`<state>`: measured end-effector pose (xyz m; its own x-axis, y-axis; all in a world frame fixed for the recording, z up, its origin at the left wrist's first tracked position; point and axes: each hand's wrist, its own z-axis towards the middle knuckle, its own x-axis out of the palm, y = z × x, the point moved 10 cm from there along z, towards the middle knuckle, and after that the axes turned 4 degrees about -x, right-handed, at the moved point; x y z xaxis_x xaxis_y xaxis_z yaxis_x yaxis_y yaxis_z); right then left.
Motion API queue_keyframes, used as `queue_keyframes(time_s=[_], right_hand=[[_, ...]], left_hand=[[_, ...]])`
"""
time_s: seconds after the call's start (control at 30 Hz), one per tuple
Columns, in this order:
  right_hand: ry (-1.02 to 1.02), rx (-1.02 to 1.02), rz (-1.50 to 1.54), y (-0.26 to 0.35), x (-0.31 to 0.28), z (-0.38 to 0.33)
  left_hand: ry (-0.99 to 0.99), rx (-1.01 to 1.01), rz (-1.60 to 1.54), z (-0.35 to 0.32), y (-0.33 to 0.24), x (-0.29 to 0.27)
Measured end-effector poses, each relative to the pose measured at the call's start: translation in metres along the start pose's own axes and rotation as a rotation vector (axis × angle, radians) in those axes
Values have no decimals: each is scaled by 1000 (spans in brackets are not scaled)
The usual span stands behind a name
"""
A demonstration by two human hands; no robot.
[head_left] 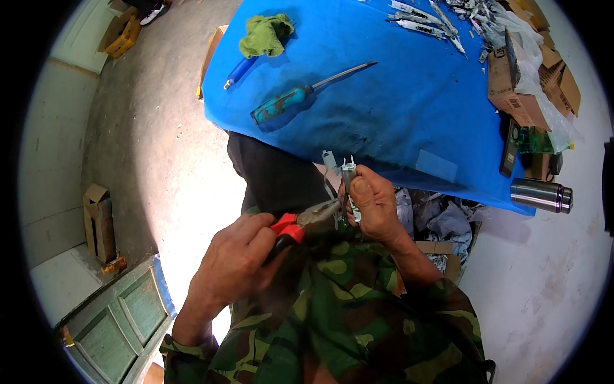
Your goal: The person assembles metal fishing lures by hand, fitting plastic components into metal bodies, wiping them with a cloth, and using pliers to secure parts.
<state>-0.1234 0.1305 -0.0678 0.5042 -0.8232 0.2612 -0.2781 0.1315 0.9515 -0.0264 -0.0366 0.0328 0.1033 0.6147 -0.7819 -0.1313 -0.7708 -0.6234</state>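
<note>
My left hand [231, 264] is closed around the red and black handles of a pair of pliers [291, 229]. The pliers' metal jaws reach right, to a thin strip at the side of a narrow silvery part with two prongs on top [349, 171]. Whether the jaws bite on that strip I cannot tell. My right hand [376, 201] grips the pronged part upright, thumb across its front. Just left of it a pale, flat tab [329, 160] sticks up, its lower end partly hidden. Both hands are over my lap, in front of the table's near edge.
On the blue-covered table [409, 109] lie a teal-handled screwdriver [281, 105], a green cloth [265, 35] and a blue-handled tool [240, 72]. Several silvery strips [422, 19] lie at the far right. Cardboard boxes [515, 89] and a steel flask [540, 195] line the right edge.
</note>
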Motion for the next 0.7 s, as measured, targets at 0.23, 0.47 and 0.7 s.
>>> queue_keyframes(time_s=[0.23,0.47,0.7], right_hand=[[-7,-46,-135,-6,0,4],[-60,-178,-390,28,1,14],[94,-70,-234,23,-4,19]], left_hand=[[9,-31,33,1,2,0],[18,-89,142,-1,0,4],[-9,-59,94,-2,1,4]])
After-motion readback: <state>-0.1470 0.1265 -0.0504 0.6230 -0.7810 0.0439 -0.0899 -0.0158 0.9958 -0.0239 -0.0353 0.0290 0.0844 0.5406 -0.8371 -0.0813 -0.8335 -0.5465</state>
